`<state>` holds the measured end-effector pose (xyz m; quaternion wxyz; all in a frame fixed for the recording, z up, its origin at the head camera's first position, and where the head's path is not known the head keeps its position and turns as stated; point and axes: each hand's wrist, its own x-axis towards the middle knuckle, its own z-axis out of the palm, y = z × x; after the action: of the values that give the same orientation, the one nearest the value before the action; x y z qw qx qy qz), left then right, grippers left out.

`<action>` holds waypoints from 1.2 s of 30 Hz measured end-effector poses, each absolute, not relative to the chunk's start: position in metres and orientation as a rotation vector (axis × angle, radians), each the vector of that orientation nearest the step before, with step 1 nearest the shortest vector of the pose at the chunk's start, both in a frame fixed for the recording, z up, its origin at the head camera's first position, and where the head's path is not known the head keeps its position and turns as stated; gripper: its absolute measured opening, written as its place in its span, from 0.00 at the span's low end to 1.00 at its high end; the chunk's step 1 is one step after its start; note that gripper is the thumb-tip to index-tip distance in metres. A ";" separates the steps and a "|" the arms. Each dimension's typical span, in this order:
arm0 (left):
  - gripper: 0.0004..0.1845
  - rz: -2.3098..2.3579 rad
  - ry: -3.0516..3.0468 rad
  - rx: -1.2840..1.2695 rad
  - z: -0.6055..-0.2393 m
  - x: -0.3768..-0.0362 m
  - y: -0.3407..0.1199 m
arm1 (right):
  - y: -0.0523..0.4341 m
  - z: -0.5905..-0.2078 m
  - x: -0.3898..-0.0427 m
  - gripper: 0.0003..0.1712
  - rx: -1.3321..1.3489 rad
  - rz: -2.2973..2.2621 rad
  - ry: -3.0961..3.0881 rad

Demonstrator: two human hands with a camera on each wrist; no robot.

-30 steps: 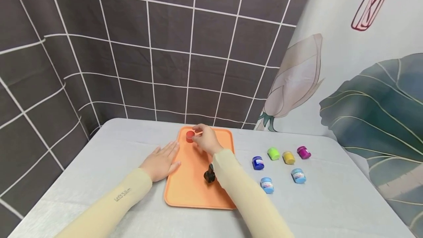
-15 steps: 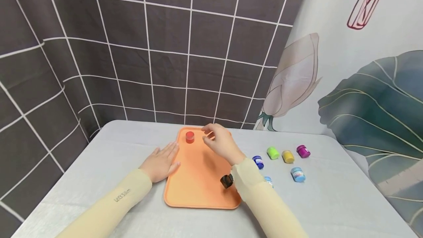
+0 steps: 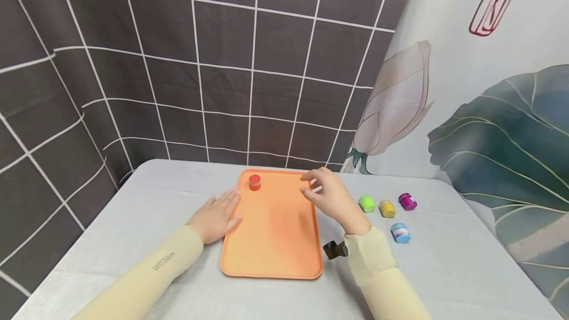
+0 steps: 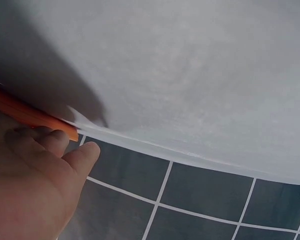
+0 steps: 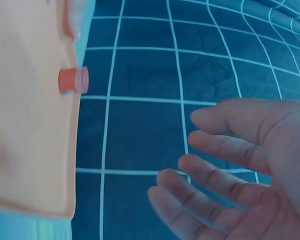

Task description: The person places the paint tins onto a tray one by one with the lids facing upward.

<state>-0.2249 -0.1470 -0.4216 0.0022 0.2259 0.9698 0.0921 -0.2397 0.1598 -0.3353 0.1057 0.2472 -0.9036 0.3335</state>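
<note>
The grey counter [image 3: 133,221] carries an orange tray [image 3: 271,241] lying lengthwise away from the person, and the change of the last second plays out across it. A second ago the right hand [image 3: 331,196] was at the tray's far left corner with its fingers around the red jar [image 3: 255,182]; half a second ago it had let go and was drawing rightward; now it hovers over the tray's far right edge, fingers loosely spread and slightly curled, holding nothing (the right wrist view confirms an empty palm, with the jar well off to its left). The left hand [image 3: 217,216] has not moved in that time: it lies flat, fingers straight, on the counter with its fingertips touching the tray's left rim. The red jar stands upright and alone in the tray's far left corner, so I judge the placing of that jar finished and the hand on its way toward the others. On the counter right of the tray, near that hand, sit the green jar [image 3: 366,203], yellow jar [image 3: 387,208], magenta jar [image 3: 407,201] and light blue jar [image 3: 400,232]; the dark blue one seen earlier is now hidden behind the hand.
</note>
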 end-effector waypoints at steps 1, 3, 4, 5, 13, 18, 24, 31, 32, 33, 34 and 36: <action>0.36 0.290 3.043 0.703 -0.422 -0.225 -0.148 | 0.163 -0.336 -0.239 0.11 0.721 0.978 -2.680; 0.36 0.292 3.047 0.700 -0.422 -0.224 -0.150 | 0.169 -0.338 -0.238 0.11 0.692 0.971 -2.715; 0.36 0.292 3.049 0.700 -0.422 -0.224 -0.150 | 0.173 -0.339 -0.237 0.12 0.669 0.970 -2.731; 0.36 0.292 3.050 0.700 -0.421 -0.224 -0.150 | 0.177 -0.339 -0.237 0.12 0.647 0.973 -2.744; 0.36 0.288 3.039 0.699 -0.421 -0.225 -0.148 | 0.205 -0.338 -0.233 0.15 0.467 1.014 -2.870; 0.37 0.297 3.038 0.695 -0.423 -0.227 -0.151 | 0.212 -0.339 -0.235 0.15 0.359 0.982 -2.935; 0.38 0.319 3.041 0.699 -0.426 -0.226 -0.154 | 0.219 -0.344 -0.237 0.17 0.142 0.945 -3.035; 0.37 0.340 3.031 0.707 -0.425 -0.225 -0.151 | 0.226 -0.349 -0.236 0.19 -0.023 0.897 -3.059; 0.37 0.340 3.029 0.704 -0.425 -0.224 -0.151 | 0.226 -0.350 -0.237 0.19 -0.033 0.886 -3.063; 0.37 0.343 3.029 0.703 -0.425 -0.224 -0.151 | 0.226 -0.351 -0.237 0.20 -0.051 0.880 -3.071; 0.37 0.352 3.027 0.705 -0.424 -0.224 -0.150 | 0.227 -0.353 -0.237 0.20 -0.069 0.875 -3.082; 0.37 0.359 3.024 0.707 -0.424 -0.224 -0.150 | 0.228 -0.355 -0.237 0.21 -0.117 0.859 -3.108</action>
<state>-0.2237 -0.1498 -0.4237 0.0078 0.2262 0.9673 0.1148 -0.2369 0.2276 -0.3550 -0.0427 -0.0361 -0.9623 0.2660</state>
